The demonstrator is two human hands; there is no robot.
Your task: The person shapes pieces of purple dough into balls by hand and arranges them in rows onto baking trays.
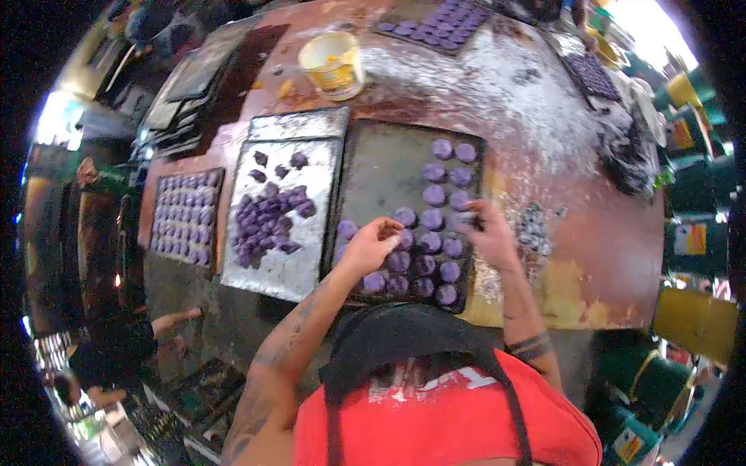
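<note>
Rows of round purple dough pieces [430,242] lie on a dark baking tray [381,167] in front of me. My left hand [378,242] is over the tray's middle, its fingers curled together beside a dough piece; what they hold, if anything, is too small to tell. At the tray's right edge, my right hand [489,233] is by the right-hand column of pieces, blurred, its fingertips hard to make out. Left of this tray, a silvery tray [303,171] carries a heap of smaller dark purple lumps [264,221].
A yellow-white bucket [332,70] stands beyond the trays. Filled trays lie at far left [186,217], top [435,27] and upper right [590,75]. Stacked dark trays [186,101] sit upper left. White flour [513,78] covers much of the table. Another person [116,342] is at lower left.
</note>
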